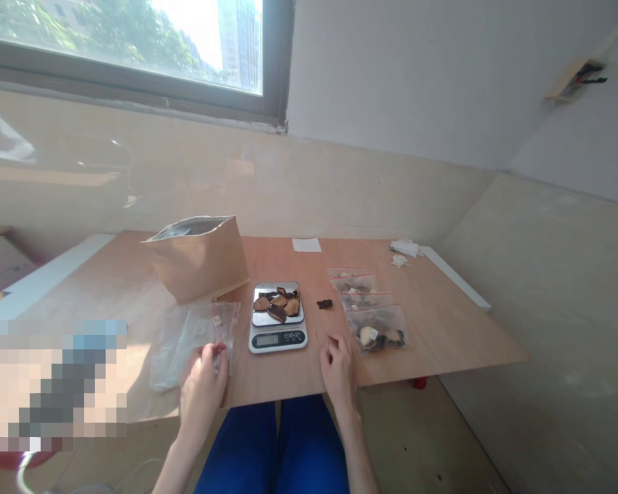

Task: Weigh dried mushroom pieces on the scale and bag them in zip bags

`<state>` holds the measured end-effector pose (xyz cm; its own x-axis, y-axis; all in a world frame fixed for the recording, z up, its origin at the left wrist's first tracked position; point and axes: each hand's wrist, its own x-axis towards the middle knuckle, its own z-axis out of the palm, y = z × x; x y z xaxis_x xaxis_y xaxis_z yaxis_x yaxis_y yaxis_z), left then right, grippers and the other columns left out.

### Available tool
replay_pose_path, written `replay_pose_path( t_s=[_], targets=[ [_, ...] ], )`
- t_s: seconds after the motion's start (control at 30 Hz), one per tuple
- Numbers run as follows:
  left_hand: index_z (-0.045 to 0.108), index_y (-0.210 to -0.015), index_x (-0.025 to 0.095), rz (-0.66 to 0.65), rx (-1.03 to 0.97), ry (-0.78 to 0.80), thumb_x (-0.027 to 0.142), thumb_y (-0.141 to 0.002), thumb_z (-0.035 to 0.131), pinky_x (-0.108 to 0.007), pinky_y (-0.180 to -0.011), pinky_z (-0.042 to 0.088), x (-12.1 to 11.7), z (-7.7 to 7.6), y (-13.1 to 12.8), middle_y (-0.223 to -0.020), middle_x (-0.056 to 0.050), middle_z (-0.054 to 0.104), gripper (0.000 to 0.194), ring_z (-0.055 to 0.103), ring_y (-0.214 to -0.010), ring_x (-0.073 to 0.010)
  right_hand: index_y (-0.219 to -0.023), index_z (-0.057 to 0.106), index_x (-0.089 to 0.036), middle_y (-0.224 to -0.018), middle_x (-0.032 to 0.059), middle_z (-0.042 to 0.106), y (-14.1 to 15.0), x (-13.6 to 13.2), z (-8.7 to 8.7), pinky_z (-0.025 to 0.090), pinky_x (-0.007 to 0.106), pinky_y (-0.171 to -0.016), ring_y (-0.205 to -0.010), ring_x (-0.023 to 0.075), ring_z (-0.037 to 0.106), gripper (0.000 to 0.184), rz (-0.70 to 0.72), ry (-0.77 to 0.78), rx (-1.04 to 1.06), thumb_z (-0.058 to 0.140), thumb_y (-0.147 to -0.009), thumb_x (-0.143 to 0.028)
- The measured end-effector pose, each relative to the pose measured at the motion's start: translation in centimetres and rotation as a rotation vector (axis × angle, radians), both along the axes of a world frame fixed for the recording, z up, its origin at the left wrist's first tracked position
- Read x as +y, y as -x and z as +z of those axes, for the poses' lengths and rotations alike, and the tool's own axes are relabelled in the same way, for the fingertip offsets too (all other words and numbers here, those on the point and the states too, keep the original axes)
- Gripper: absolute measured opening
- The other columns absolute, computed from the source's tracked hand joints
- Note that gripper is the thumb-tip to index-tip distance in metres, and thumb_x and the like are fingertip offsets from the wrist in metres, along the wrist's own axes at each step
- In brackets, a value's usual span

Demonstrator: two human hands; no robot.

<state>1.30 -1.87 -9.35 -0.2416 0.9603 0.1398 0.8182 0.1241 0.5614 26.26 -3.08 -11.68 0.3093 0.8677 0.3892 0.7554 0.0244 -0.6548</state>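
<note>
My left hand [203, 391] grips the edge of a clear zip bag [185, 346] lying on the wooden tabletop [432, 336], with a small white label on the bag. My right hand [338, 370] rests at the table's front edge, fingers curled, holding nothing I can see. Between my hands stands a digital kitchen scale [278, 337], its metal platform heaped with dried brown slices [278, 304]. One dark slice [324, 304] lies alone to its right. Beyond that are several small zip bags [375, 328] with dried slices inside.
A kraft paper pouch [198, 261] stands open behind the clear bag. A white paper slip [306, 245] and crumpled white paper [404, 248] lie at the far edge. Walls close in behind and right. A pixelated patch [62, 381] hides the lower left.
</note>
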Motion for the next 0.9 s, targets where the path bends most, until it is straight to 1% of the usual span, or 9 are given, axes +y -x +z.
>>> replay_pose_path(
  t_s=[0.1,0.17,0.27,0.4,0.5,0.6,0.7,0.8,0.9],
  targets=[
    [0.059,-0.088,0.020,-0.053,-0.167,-0.016,0.036,-0.084,0.039,-0.033,-0.068,0.048,0.6,0.6,0.7,-0.087,-0.006,0.066,0.025,0.063,-0.073,-0.0214,-0.053,0.055,-0.020,-0.105,0.0126,0.062,0.1,0.0,0.1,0.043,0.039,-0.084,-0.097,0.0246,0.056,0.030,-0.005,0.024,-0.002,0.044,-0.080,-0.015],
    [0.061,-0.088,0.021,-0.043,-0.222,-0.072,0.036,-0.084,0.040,-0.035,-0.070,0.049,1.5,2.4,1.1,-0.086,-0.004,0.066,0.026,0.062,-0.072,-0.0207,-0.046,0.047,-0.021,-0.104,0.0118,0.062,0.1,0.0,0.3,0.043,0.038,-0.083,-0.095,0.0237,0.056,0.032,-0.006,0.025,0.009,0.046,-0.076,-0.013],
    [0.063,-0.094,0.019,0.095,-0.132,-0.354,0.028,-0.084,0.040,-0.039,-0.082,0.048,3.9,7.5,1.5,-0.097,-0.006,0.064,0.026,0.060,-0.089,-0.0210,-0.043,0.038,-0.021,-0.104,0.0119,0.061,0.2,0.0,0.5,0.042,0.038,-0.083,-0.094,0.0236,0.056,0.033,0.000,0.031,0.021,0.048,-0.072,-0.011],
    [0.057,-0.110,0.009,0.182,0.061,-0.839,0.027,-0.090,0.038,-0.046,-0.103,0.031,9.1,15.4,2.8,-0.121,-0.007,0.054,0.032,0.045,-0.120,-0.0191,-0.043,0.029,-0.022,-0.105,0.0124,0.061,0.1,-0.1,0.4,0.041,0.039,-0.084,-0.096,0.0251,0.055,0.035,0.006,0.031,0.016,0.048,-0.068,-0.009],
    [0.050,-0.121,0.009,0.176,0.094,-0.719,0.040,-0.092,0.032,-0.047,-0.100,0.029,13.2,18.9,4.1,-0.137,-0.004,0.041,0.046,0.034,-0.129,-0.0240,-0.044,0.027,-0.022,-0.106,0.0126,0.061,-0.1,-0.1,0.3,0.041,0.041,-0.084,-0.096,0.0259,0.055,0.034,0.014,0.023,0.016,0.045,-0.068,-0.008],
    [0.055,-0.115,0.004,0.177,0.147,-0.356,0.053,-0.089,0.029,-0.051,-0.096,0.032,14.8,19.6,4.5,-0.121,-0.006,0.055,0.062,0.045,-0.121,-0.0297,-0.048,0.033,-0.023,-0.095,0.0110,0.063,0.5,-0.1,1.4,0.043,0.042,-0.082,-0.091,0.0257,0.056,0.030,0.015,-0.003,0.098,0.045,-0.073,-0.012],
    [0.062,-0.106,0.005,0.135,0.185,-0.235,0.064,-0.086,0.026,-0.051,-0.086,0.042,12.9,18.7,3.8,-0.101,-0.007,0.065,0.071,0.059,-0.103,-0.0288,-0.066,0.050,-0.022,-0.094,0.0094,0.062,2.8,-0.6,4.2,0.045,0.041,-0.087,-0.096,0.0245,0.057,0.020,0.070,-0.096,0.277,0.043,-0.085,-0.022],
    [0.061,-0.110,0.013,0.001,0.331,-0.215,0.066,-0.082,0.036,-0.048,-0.079,0.048,9.3,17.3,2.9,-0.102,-0.008,0.067,0.066,0.064,-0.093,-0.0270,-0.099,0.057,-0.022,-0.112,0.0086,0.059,6.8,-1.2,8.3,0.042,0.039,-0.099,-0.113,0.0209,0.052,0.020,0.359,-0.178,0.349,0.039,-0.091,-0.022],
    [0.062,-0.113,0.024,-0.100,0.363,-0.249,0.046,-0.088,0.038,-0.039,-0.073,0.051,6.5,15.4,3.0,-0.109,-0.005,0.067,0.041,0.066,-0.086,-0.0228,-0.121,0.051,-0.023,-0.125,0.0059,0.055,11.1,-1.0,12.0,0.039,0.037,-0.104,-0.121,0.0175,0.047,0.035,0.670,-0.198,0.266,0.033,-0.092,-0.015]
  ],
)
